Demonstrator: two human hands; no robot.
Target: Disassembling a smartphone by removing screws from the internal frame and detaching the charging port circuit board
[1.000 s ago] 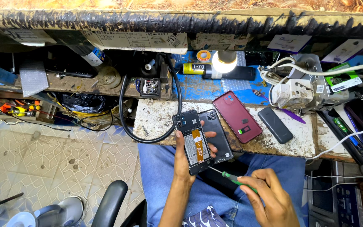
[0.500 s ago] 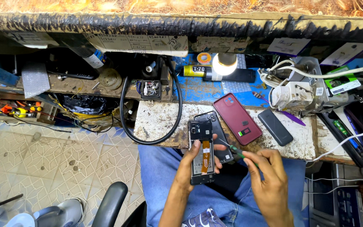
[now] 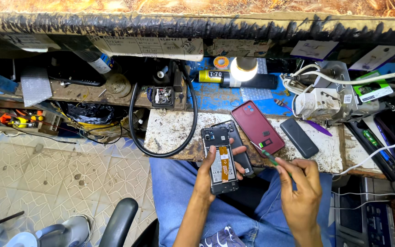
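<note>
Fingers of the left hand (image 3: 209,171) wrap an opened phone (image 3: 220,160), back off, innards showing, over the lap. Right hand (image 3: 300,190) fingers pinch a green screwdriver (image 3: 270,159), tip just beside the phone. Behind, on the surface (image 3: 170,130): maroon back cover (image 3: 258,127), black phone (image 3: 299,137), lit bulb (image 3: 243,69).

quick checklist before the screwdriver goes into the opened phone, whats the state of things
1. Opened phone gripped in left hand, back side up: ok.
2. Green screwdriver held in right hand, tip off the phone: ok.
3. Tip over a screw: not ok, it points past the phone's right edge.
4. Phone supported by the workbench: not ok, it is held over the lap.
5. Red back cover lying aside on the bench: ok.
6. Loose screws accounted for: cannot tell.
</note>
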